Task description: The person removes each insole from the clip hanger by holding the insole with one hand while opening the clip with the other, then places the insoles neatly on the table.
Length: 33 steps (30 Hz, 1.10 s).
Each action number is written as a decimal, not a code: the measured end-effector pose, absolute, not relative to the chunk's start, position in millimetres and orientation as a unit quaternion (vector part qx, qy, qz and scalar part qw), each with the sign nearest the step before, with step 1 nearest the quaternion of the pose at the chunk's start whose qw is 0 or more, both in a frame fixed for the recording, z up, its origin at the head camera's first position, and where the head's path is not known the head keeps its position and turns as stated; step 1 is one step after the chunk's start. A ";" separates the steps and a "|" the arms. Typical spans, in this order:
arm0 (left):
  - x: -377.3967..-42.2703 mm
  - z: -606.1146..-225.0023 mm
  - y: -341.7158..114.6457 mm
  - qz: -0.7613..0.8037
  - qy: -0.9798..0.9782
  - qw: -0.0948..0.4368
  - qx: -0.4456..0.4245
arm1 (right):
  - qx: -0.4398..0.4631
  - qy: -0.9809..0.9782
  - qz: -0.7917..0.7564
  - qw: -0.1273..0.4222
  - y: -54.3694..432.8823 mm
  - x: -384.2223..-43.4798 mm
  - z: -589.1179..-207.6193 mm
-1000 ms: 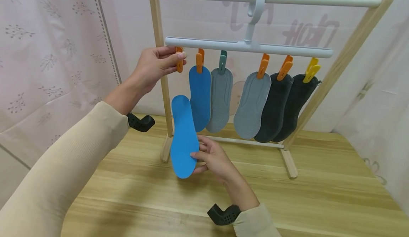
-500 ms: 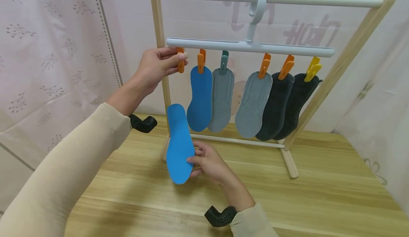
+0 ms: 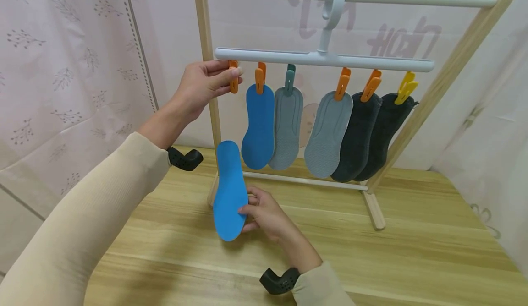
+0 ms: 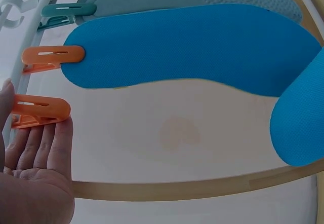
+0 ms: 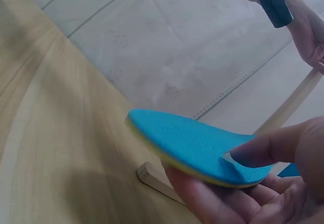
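My left hand [image 3: 207, 84] pinches an orange clothespin [image 3: 233, 78] at the left end of the white hanger [image 3: 272, 57]; nothing hangs from that clothespin. Below it, my right hand [image 3: 264, 212] holds a bright blue insole [image 3: 229, 191] by its wide end, thumb on the blue face and fingers underneath. The right wrist view shows a yellowish edge on this insole [image 5: 197, 148]. Its narrow end points up, below the left hand. A second blue insole [image 3: 258, 127] hangs close by from another orange clothespin [image 3: 260, 79].
Two grey insoles [image 3: 286, 129] and two black insoles [image 3: 355, 136] hang farther right from green, orange and yellow clothespins. The hanger hooks on the white top rail of a wooden rack [image 3: 458, 84], which stands on a wood-grain table [image 3: 412, 251]. Patterned cloth [image 3: 74, 68] covers the back.
My right hand has moved down and a little left with the blue insole, farther from the left hand's clothespin. The left hand has kept its grip, nearly still.
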<state>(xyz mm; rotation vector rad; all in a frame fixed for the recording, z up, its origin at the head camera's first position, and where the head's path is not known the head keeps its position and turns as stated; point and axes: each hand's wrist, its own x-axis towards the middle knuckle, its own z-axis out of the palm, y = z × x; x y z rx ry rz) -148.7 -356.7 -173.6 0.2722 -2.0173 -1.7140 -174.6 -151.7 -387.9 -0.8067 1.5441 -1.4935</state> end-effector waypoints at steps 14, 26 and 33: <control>-147.1 -170.0 -357.6 -0.620 -0.742 0.235 0.097 | -0.305 0.642 -0.587 0.387 -157.8 -169.9 -396.9; -145.6 -165.7 -358.4 -0.620 -0.745 0.230 0.094 | -0.281 0.637 -0.612 0.375 -157.9 -169.7 -397.9; -145.3 -167.1 -359.2 -0.620 -0.745 0.228 0.096 | -0.278 0.638 -0.606 0.385 -157.6 -169.3 -398.3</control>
